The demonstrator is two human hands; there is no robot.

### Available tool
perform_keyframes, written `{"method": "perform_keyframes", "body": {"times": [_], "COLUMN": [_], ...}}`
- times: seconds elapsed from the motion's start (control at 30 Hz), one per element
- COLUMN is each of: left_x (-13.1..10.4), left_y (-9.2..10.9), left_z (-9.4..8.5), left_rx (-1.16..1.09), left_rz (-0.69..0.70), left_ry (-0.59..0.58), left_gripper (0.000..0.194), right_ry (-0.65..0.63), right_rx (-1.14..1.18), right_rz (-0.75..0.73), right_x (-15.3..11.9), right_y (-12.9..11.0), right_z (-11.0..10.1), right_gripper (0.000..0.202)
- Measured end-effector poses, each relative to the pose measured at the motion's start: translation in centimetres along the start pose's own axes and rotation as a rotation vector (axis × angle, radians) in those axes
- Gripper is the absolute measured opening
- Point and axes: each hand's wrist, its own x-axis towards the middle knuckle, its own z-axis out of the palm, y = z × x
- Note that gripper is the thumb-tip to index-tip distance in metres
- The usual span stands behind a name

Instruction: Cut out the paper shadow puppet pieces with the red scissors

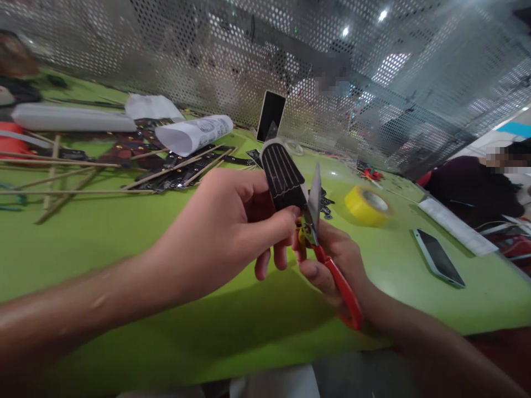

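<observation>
On the table we have a tape roll; just left of it are the scissors in our right hand, then the card piece in our left hand. Well left of the roll lie sticks and a rolled paper; right of it, a phone; behind it, a mesh panel.

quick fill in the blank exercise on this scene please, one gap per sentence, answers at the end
1. The scissors in the right hand have handles coloured ____.
2. The left hand holds a striped piece whose main colour is ____.
3. The roll of tape on the table is ____.
4. Seen in the picture, the phone lying flat is to the ____ of that roll.

Missing words: red; black; yellow; right
</observation>
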Motion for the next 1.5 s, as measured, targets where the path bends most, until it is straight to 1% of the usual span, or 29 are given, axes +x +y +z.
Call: {"method": "perform_keyframes", "body": {"times": [0.17,0.33,0.5,0.73,0.87,1.03,1.2,1.37,1.5], "left_x": [0.11,0.12,0.15,-0.07,-0.24,-0.12,-0.33,-0.69,-0.66], "left_y": [0.12,0.09,-0.02,0.0,-0.15,-0.3,0.12,0.54,0.46], "left_z": [0.08,0.19,0.26,0.06,-0.17,-0.35,-0.43,-0.26,-0.25], "left_rx": [-0.001,0.011,0.055,0.086,0.091,0.091,0.099,0.093,0.069], "left_rz": [0.012,0.027,0.046,0.014,0.016,-0.002,-0.012,-0.045,-0.045], "left_ry": [-0.002,0.001,0.008,0.042,0.045,0.043,0.033,0.046,0.035], "left_gripper": [0.02,0.023,0.023,0.019,0.02,0.023,0.017,0.021,0.019], "right_ry": [0.003,0.022,0.027,0.003,0.003,-0.003,-0.013,-0.054,-0.041], "right_rx": [0.001,-0.019,-0.011,-0.047,0.015,0.065,0.117,0.235,0.219], "right_rz": [-0.015,0.0,0.01,-0.026,-0.03,0.022,0.025,-0.006,-0.015], "right_x": [-0.02,0.12,0.18,0.32,0.13,0.06,0.2,0.16,0.05], "right_y": [0.13,-0.45,-0.77,-0.31,-0.23,-0.63,-0.4,0.06,0.02], "right_z": [0.14,0.27,0.31,-0.07,0.05,0.17,0.09,0.26,0.39], "right_gripper": [0.062,0.063,0.06,0.06,0.054,0.051,0.056,0.056,0.055]}}
